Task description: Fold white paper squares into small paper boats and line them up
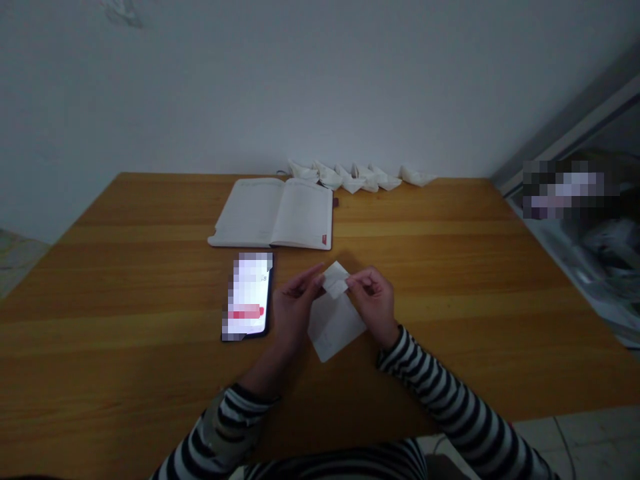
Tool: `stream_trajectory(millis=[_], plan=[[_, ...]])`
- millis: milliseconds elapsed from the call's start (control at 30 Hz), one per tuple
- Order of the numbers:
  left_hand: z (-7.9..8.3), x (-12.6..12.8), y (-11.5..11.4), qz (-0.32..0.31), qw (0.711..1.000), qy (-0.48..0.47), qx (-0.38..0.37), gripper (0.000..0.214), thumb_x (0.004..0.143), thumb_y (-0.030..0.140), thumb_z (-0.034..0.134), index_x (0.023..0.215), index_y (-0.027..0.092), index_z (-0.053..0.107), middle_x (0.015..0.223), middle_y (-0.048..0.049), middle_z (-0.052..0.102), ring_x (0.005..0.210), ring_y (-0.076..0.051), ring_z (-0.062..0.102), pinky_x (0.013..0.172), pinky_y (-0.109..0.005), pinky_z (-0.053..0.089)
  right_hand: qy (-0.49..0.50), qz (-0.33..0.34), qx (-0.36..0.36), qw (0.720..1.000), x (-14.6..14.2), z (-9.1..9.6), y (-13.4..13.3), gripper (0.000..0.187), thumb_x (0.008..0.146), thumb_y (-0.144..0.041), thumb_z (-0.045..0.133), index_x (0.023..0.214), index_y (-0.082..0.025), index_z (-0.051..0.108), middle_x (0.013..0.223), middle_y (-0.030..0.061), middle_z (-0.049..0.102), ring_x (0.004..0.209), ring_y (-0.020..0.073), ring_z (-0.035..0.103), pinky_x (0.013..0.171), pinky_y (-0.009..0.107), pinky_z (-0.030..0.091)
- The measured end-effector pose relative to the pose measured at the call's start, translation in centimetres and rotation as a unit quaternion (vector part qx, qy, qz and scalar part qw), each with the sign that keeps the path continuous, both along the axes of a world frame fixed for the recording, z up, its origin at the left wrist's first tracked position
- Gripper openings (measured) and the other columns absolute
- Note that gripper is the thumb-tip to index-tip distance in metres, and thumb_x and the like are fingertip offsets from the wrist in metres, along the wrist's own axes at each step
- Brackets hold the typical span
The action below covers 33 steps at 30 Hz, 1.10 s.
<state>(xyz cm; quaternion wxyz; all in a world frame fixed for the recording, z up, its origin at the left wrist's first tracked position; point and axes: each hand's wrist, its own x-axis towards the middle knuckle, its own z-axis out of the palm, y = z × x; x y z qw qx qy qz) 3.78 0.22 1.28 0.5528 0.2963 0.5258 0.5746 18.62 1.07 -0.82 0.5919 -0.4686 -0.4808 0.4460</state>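
The left hand (294, 312) and right hand (373, 303) sit close together, fingers curled almost closed, each pinching one side of a folded white paper (334, 325) at its small upper flap, with the rest of the sheet hanging below and between the palms. Just beside the left hand lies a smartphone (249, 297) with a pixelated screen, while an open notebook (270, 213) lies on the wooden table (450, 280) beyond both hands, and farther out a row of folded paper boats (360, 177) lines the table's far edge.
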Motion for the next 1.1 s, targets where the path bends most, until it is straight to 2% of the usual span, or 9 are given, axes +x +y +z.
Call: stream_trajectory(millis=[100,167,300,400,600,733,800,867,1100], plan=[[0.8,0.0,0.0,0.016,0.996,0.084,0.005,0.015,0.070,0.025,0.082,0.082,0.017,0.080,0.079,-0.0051,0.079,0.068,-0.016,0.072,0.070,-0.027,0.059,-0.001,-0.019,0.008,1.000,0.2,0.1,0.2,0.012,0.079,-0.027,0.074,0.074,-0.022,0.065,0.069,-0.0020,0.068,0.064,0.0121,0.063,0.061,0.023,0.051],[1.2,0.0,0.0,0.027,0.992,0.121,0.006,0.009,0.068,0.021,0.081,0.077,0.018,0.079,0.070,-0.0027,0.077,0.061,-0.014,0.069,0.063,-0.024,0.057,0.005,-0.010,0.000,1.000,0.2,0.3,0.1,0.011,0.077,-0.028,0.076,0.073,-0.022,0.068,0.068,-0.0012,0.070,0.062,0.0128,0.064,0.060,0.024,0.053],[1.5,-0.1,-0.2,0.071,0.983,0.165,0.035,0.005,0.066,0.017,0.080,0.070,0.018,0.076,0.057,0.0014,0.071,0.052,-0.012,0.066,0.054,-0.022,0.054,0.031,0.015,-0.041,0.999,0.1,0.9,0.1,0.011,0.073,-0.030,0.079,0.070,-0.021,0.072,0.061,-0.0001,0.071,0.052,0.0135,0.065,0.052,0.025,0.054],[1.5,-0.3,-0.4,0.090,0.978,0.178,0.062,0.008,0.064,0.016,0.081,0.065,0.018,0.073,0.058,0.0024,0.071,0.052,-0.012,0.066,0.054,-0.021,0.055,0.049,0.020,-0.053,0.997,0.2,1.3,0.2,0.011,0.070,-0.028,0.081,0.068,-0.021,0.073,0.059,0.0007,0.072,0.051,0.0139,0.065,0.051,0.025,0.054],[1.7,-0.4,-0.4,0.047,0.981,0.181,0.054,0.012,0.059,0.013,0.082,0.060,0.019,0.071,0.068,-0.0001,0.075,0.063,-0.014,0.071,0.063,-0.024,0.058,0.039,0.016,-0.065,0.997,0.8,2.1,0.5,0.013,0.069,-0.031,0.082,0.067,-0.021,0.073,0.059,0.0011,0.073,0.052,0.0149,0.067,0.054,0.027,0.057],[1.6,-0.6,0.0,0.009,0.990,0.143,0.017,0.015,0.060,0.018,0.083,0.061,0.016,0.068,0.066,-0.0016,0.075,0.061,-0.015,0.070,0.062,-0.025,0.058,0.038,0.034,-0.077,0.996,1.0,2.5,0.4,0.016,0.070,-0.033,0.083,0.069,-0.020,0.073,0.063,0.0020,0.075,0.056,0.0162,0.070,0.057,0.028,0.060],[1.5,-0.7,0.1,0.003,0.994,0.105,0.008,0.021,0.060,0.021,0.084,0.065,0.016,0.065,0.063,-0.0012,0.074,0.059,-0.015,0.070,0.061,-0.025,0.057,0.039,0.047,-0.086,0.994,1.0,2.7,0.3,0.017,0.071,-0.034,0.083,0.070,-0.020,0.073,0.065,0.0029,0.076,0.059,0.0170,0.072,0.060,0.029,0.061],[1.6,-0.7,0.2,0.004,0.997,0.071,0.012,0.029,0.062,0.025,0.086,0.078,0.017,0.063,0.066,-0.0010,0.075,0.060,-0.016,0.072,0.063,-0.026,0.058,0.039,0.056,-0.093,0.993,1.0,2.7,0.2,0.018,0.071,-0.035,0.082,0.071,-0.019,0.073,0.067,0.0037,0.077,0.061,0.0174,0.073,0.062,0.030,0.062],[2.1,-0.6,0.1,-0.030,0.999,0.026,0.033,0.056,0.070,0.035,0.084,0.118,0.020,0.060,0.084,-0.0061,0.079,0.079,-0.021,0.076,0.081,-0.033,0.059,0.060,0.046,-0.118,0.990,1.2,2.6,0.4,0.021,0.071,-0.039,0.083,0.073,-0.019,0.075,0.072,0.0048,0.078,0.067,0.0186,0.074,0.069,0.033,0.063]])
